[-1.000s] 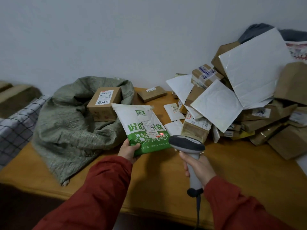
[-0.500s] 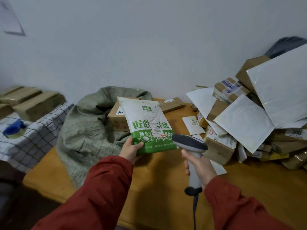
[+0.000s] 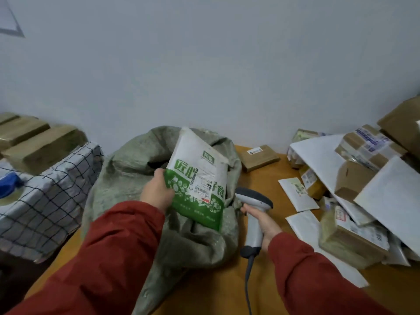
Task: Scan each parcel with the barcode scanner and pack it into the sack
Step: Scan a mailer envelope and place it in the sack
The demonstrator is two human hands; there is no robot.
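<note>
The left hand (image 3: pixel 156 194), reaching out of a red sleeve (image 3: pixel 113 246), holds a flat white-and-green plastic pouch parcel (image 3: pixel 200 178) by its left edge. Its fingers (image 3: pixel 159 176) curl behind that edge and the thumb lies on the printed front. The pouch parcel is tilted, and a white shipping label with barcodes (image 3: pixel 202 185) sits just right of those fingers. It hangs over the open mouth of a crumpled grey-green woven sack (image 3: pixel 127 178). The sack spreads below and to both sides of the fingers on the orange-brown wooden tabletop (image 3: pixel 261 178). Whether the pouch's lower edge touches the sack's fabric cannot be told.

The right hand (image 3: pixel 263 223) grips a handheld grey barcode scanner (image 3: pixel 253 201), its fingers (image 3: pixel 246 209) wrapped closed round the pale handle. The dark grey head sits just above them, near the pouch's lower right corner. A dark cord (image 3: pixel 247 280) drops from the handle's base, below the hand.

To the right of these fingers a heap of brown cardboard boxes and white padded mailers (image 3: pixel 354 178) covers the tabletop. Beyond the fingers, near the wall, a small flat brown cardboard box (image 3: pixel 259 156) lies by itself. Well to the left of the left hand's fingers a checked cloth (image 3: pixel 45 196) carries a blue object (image 3: pixel 9 185) too blurred to identify.
</note>
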